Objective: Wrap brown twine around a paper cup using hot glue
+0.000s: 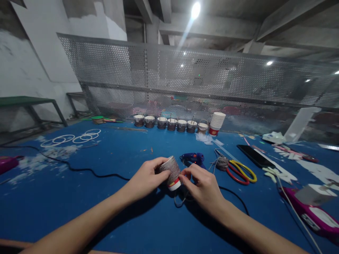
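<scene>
My left hand is wrapped round a paper cup, which tilts with its rim up and to the left. Grey cord is wound about most of the cup; a red and yellow band and the white base show below it. The fingers of my right hand pinch the grey cord at the cup's right side, and a loop of it hangs beneath. Just behind my hands lies a blue glue gun. A ball of grey cord rests to the right, beside red and yellow handled scissors.
Several cord-wrapped cups line the back by a stack of paper cups and a perforated metal screen. White rings lie left. A black cable crosses the blue table. A phone lies right.
</scene>
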Action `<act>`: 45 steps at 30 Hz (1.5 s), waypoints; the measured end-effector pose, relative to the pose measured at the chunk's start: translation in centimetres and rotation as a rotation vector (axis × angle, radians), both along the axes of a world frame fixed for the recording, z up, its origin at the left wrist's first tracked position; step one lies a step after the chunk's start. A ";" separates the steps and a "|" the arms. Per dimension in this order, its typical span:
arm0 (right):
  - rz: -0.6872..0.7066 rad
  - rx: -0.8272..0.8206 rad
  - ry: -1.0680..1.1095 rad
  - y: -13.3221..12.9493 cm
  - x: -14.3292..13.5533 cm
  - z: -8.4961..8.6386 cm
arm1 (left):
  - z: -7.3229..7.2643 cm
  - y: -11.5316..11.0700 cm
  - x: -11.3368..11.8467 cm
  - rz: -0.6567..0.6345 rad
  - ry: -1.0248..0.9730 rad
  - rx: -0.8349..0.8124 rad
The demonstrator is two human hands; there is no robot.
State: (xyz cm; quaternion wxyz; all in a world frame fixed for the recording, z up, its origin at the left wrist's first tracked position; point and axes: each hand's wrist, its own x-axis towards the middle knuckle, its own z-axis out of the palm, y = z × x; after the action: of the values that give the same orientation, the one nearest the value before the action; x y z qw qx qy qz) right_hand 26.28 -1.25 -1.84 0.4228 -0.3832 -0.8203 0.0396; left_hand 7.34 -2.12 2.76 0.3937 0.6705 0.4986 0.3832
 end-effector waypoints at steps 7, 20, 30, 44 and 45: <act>-0.013 -0.003 -0.017 0.0 0.2 0.1 | 0.2 -0.1 0.0 0.007 0.005 -0.013; -0.020 -0.007 -0.018 -0.1 0.4 0.2 | 0.0 0.1 -0.4 -0.023 -0.008 0.010; -0.009 -0.045 0.038 0.0 0.6 0.4 | 0.4 0.3 -0.6 -0.035 -0.021 -0.010; 0.173 -0.474 0.255 -1.0 0.0 0.8 | -0.7 0.8 -1.1 -0.076 -0.171 -0.021; 0.175 -0.503 0.264 -1.0 -0.1 0.8 | -0.9 0.9 -1.1 -0.077 -0.157 -0.009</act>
State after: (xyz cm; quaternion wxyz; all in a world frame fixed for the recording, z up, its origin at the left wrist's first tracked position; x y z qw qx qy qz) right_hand 26.14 -2.26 -1.08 0.4123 -0.3954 -0.7526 0.3275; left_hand 6.29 -1.26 1.87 0.4492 0.6552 0.4415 0.4170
